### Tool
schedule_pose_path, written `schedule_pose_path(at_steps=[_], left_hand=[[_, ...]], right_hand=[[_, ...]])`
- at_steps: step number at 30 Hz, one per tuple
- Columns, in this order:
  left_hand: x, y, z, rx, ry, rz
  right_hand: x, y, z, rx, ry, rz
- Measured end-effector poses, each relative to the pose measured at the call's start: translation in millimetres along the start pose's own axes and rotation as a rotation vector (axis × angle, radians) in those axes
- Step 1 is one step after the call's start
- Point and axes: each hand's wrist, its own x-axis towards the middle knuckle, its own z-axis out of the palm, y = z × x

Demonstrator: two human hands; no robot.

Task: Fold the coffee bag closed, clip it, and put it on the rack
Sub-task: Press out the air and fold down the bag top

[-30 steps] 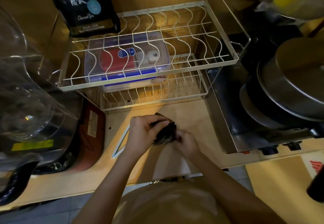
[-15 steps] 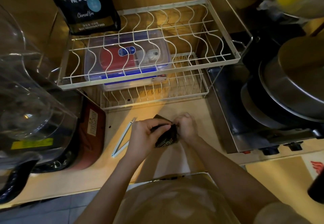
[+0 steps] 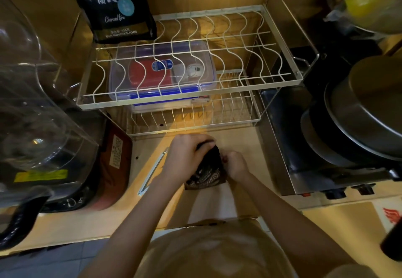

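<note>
A small dark coffee bag [image 3: 206, 174] with pale print stands on the wooden counter just in front of the two-tier wire rack [image 3: 191, 101]. My left hand [image 3: 185, 158] wraps over the bag's top from the left. My right hand [image 3: 236, 164] pinches the bag's upper right edge. The bag's top is hidden under my fingers. A long pale clip [image 3: 152, 172] lies on the counter to the left of my left hand, untouched.
A large black coffee bag [image 3: 113, 5] stands on the rack's top tier at the back left. A clear plastic box [image 3: 163, 75] sits on the lower tier. A glass jug [image 3: 37, 112] and a brown pouch [image 3: 115, 164] are at left; a stove with stacked pans [image 3: 359, 121] at right.
The bag has been turned more upright, with its printed face toward me. Both hands have stayed on its top, the right one shifting slightly toward me.
</note>
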Motion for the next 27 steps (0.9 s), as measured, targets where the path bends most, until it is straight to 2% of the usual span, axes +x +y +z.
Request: schedule_pose_path(at_steps=[4,7,9,12,15,17,19,22,23,24,27], left_hand=[[26.5,-4.4,-3.0,0.106,-0.049,-0.032],[36.3,-7.2,-3.2,0.14,-0.058,-0.041],[38.9,-8.9,-2.0,0.149,-0.062,-0.06],[29.5,-14.1,-2.4,0.14,0.004,-0.05],[-4.9,-24.8,-6.5,0.178,0.287,0.117],[-36.4,-41.7,0.8,0.134,0.367,0.143],[-62.0,-61.0,14.6,0.076,0.229,-0.004],[-80.7,-93.0,45.4,0.152,-0.2,-0.407],[-81.6,-99.4,53.1,0.173,-0.302,-0.487],[-81.2,-103.1,60.1,0.181,-0.343,-0.516],[-76.4,-103.0,70.7,0.185,-0.258,-0.524]], right_hand=[[-4.8,-6.0,-30.4,0.041,-0.088,-0.056],[-11.3,-13.5,-51.4,0.026,-0.367,-0.014],[-15.7,-16.1,-53.1,-0.085,-0.461,-0.034],[-20.5,-18.2,-44.6,-0.189,-0.337,-0.113],[-23.5,-15.0,-38.1,-0.227,-0.243,-0.168],[-24.7,-11.3,-36.4,-0.213,-0.243,-0.181],[-25.0,-8.3,-35.1,-0.211,-0.245,-0.188],[-24.4,-8.1,-32.6,-0.208,-0.243,-0.19],[-24.2,-8.4,-31.4,-0.206,-0.248,-0.182],[-24.4,-9.2,-30.6,-0.208,-0.253,-0.181],[-25.7,-11.5,-29.5,-0.229,-0.258,-0.176]])
